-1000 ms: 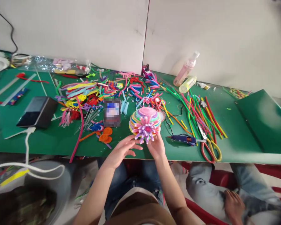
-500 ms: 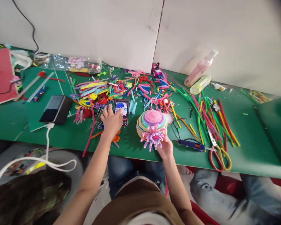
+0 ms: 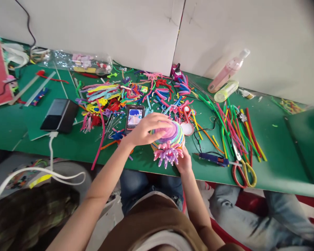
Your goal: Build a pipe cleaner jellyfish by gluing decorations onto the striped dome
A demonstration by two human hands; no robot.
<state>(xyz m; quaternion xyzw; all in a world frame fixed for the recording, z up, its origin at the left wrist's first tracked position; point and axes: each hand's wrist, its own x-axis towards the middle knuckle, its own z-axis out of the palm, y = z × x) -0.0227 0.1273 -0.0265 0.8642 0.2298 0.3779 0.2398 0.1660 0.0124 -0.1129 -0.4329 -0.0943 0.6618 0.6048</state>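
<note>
A small domed hat [image 3: 176, 131] of coiled pipe cleaners has a pink crown and rainbow bands. A pink and purple fringed pipe cleaner flower [image 3: 167, 154] sits on its near side. My right hand [image 3: 184, 161] is closed on the hat's lower right edge, with some fingers hidden beneath. Over the crown lies my left hand [image 3: 148, 128], fingers stretched out, thumb apart, touching the top. Just left of the hat, a phone [image 3: 134, 116] with a lit screen rests on the table, partly behind the left hand.
Loose pipe cleaners [image 3: 102, 92] cover the table's back. Scissors [image 3: 242, 167], a blue glue gun [image 3: 214, 159] and long pipe cleaners [image 3: 235, 129] lie right. Two bottles [image 3: 229, 71] are by the wall. A dark boxy device [image 3: 59, 115] with a white cable stands left. Another person's legs [image 3: 240, 216] show lower right.
My left hand has left the phone screen and moved right onto the hat's crown. The right hand still holds the hat, now slightly further left in view.
</note>
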